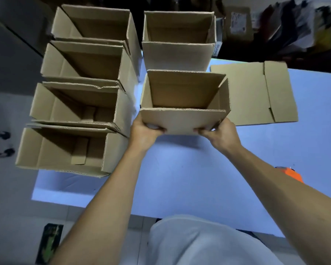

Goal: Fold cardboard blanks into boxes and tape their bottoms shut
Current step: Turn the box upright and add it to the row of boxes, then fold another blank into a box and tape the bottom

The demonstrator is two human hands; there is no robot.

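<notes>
Item: my left hand [144, 133] and right hand [221, 137], centre of frame, each curled around a lower near corner of the open box [184, 104], thumbs on its front wall. Box: mouth up, directly beyond both hands, over the blue table [180, 178]. Handling, my estimate: light, stiff corrugated board, crushable at edges; grip low corners. Flat blank [256, 94]: right of it. Finished boxes [78, 104]: upper left.
</notes>
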